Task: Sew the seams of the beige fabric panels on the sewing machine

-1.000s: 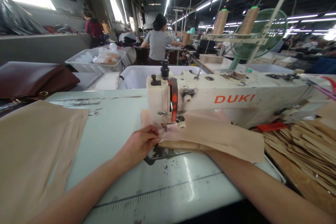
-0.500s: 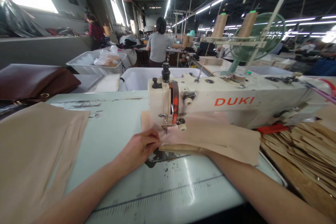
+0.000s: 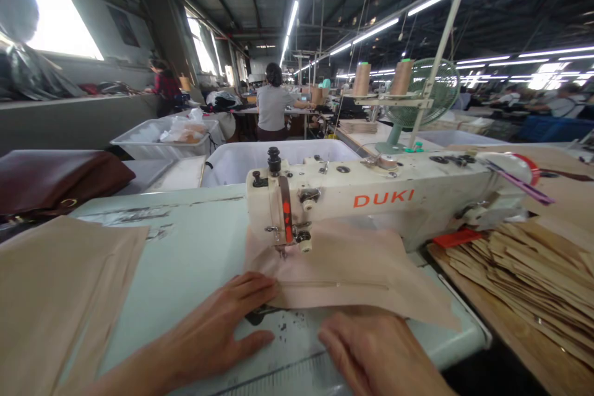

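Note:
A tan fabric panel (image 3: 334,260) lies beneath the needle area of the white sewing machine (image 3: 325,198). A long narrow slit or seam line runs near its front edge. The fingers of my left hand (image 3: 232,312) rest flat on the panel's front left edge, just before the presser foot (image 3: 282,252), with the thumb spread apart on the table. My right hand (image 3: 371,346) is close to the panel's front edge, knuckles up. Its fingers are curled together, and what lies inside them is hidden.
More tan panels (image 3: 60,284) lie on the pale green table (image 3: 185,247) at left. A stack of tan pieces (image 3: 524,284) sits at right, by a red object (image 3: 457,237). Thread cones (image 3: 362,79) and a green fan (image 3: 431,93) stand behind. Co-workers (image 3: 272,105) are farther off.
My right hand has come out from under the panel toward me. My left hand has gone from pinching the edge to lying flat. The panel now lies flatter, and the view has tilted up.

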`<action>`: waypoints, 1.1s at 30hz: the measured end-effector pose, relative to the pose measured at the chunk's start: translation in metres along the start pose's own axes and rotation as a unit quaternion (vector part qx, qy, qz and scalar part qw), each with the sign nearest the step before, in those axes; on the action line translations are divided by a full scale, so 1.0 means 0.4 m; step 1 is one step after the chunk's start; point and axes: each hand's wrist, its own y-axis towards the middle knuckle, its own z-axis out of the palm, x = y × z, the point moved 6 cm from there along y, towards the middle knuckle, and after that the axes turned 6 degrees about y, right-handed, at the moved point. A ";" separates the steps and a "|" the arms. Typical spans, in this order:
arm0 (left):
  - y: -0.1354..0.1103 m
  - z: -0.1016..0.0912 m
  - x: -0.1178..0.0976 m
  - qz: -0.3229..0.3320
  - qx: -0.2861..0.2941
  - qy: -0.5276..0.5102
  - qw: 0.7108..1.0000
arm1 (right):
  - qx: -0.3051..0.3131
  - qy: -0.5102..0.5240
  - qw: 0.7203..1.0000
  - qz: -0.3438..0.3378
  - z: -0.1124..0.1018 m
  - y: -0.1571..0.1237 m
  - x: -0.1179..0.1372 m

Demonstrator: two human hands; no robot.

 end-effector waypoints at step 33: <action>0.033 0.055 0.009 -0.039 -0.040 0.015 0.998 | -0.264 -0.208 0.940 0.064 -0.708 0.310 -0.287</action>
